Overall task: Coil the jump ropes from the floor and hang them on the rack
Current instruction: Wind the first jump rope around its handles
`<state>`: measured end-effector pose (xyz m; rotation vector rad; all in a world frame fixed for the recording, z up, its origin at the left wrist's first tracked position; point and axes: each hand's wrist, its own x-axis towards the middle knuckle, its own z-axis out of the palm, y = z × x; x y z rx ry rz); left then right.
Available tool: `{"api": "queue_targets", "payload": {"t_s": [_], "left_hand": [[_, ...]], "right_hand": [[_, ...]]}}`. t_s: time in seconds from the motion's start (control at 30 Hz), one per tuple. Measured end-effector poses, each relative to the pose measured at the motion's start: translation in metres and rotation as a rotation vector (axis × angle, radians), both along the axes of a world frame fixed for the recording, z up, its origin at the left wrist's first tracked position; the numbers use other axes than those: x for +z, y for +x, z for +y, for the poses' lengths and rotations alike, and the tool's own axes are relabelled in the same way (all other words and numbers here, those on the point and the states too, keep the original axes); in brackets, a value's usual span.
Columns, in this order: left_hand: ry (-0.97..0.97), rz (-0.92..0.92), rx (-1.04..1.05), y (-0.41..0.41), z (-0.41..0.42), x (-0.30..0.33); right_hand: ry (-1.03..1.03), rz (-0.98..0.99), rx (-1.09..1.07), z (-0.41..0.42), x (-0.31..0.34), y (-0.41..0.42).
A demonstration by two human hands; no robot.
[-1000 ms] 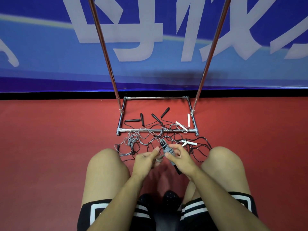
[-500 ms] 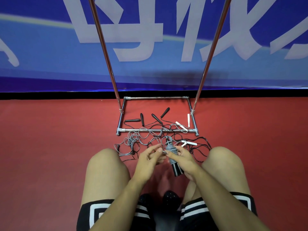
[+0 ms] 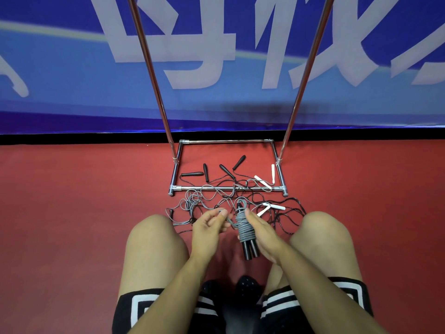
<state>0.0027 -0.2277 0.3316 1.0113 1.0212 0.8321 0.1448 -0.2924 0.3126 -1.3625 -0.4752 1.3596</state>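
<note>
Large pale grey Chinese characters printed on the blue fabric banner (image 3: 72, 75) along the far wall, cropped at the top edge. Only lower halves visible: possibly "母" at centre and "校" to its right, though not surely legible. No other readable text anywhere.

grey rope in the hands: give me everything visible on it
The grey jump rope with two black cylindrical handles looks like a smooth plastic or rubber cord. Much of it is wound in tight turns around the paired handles, which lie side by side, their butt ends pointing toward the person. The right hand grips the bundle, held above the red floor. The left hand pinches the free strand leading off the coil. The remaining grey cord trails to loose loops on the floor by the chrome tube rack.
</note>
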Motion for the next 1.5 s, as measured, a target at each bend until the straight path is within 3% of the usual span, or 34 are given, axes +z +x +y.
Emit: {"api": "queue_targets", "payload": {"t_s": [0.3,0.67,0.9,1.2,1.37,1.5], "left_hand": [[-0.021,-0.019,-0.113,0.003,-0.002,0.000],[-0.061,-0.010,0.066,0.000,0.003,-0.003],[-0.137,-0.048,0.117,0.000,0.008,-0.008],[-0.217,-0.153,0.216,-0.003,0.014,-0.002],[-0.224,-0.176,0.218,-0.004,0.016,0.000],[-0.190,-0.173,0.090,-0.003,0.011,0.007]], "right_hand": [[0.108,-0.132,0.053,-0.002,-0.004,0.005],[0.108,-0.073,0.055,-0.003,0.002,0.000],[0.094,0.012,0.063,-0.004,0.007,-0.001],[0.119,0.300,0.084,-0.004,0.020,0.000],[0.105,0.265,0.102,-0.005,0.019,0.000],[0.110,0.077,0.112,-0.002,0.008,0.002]]}}
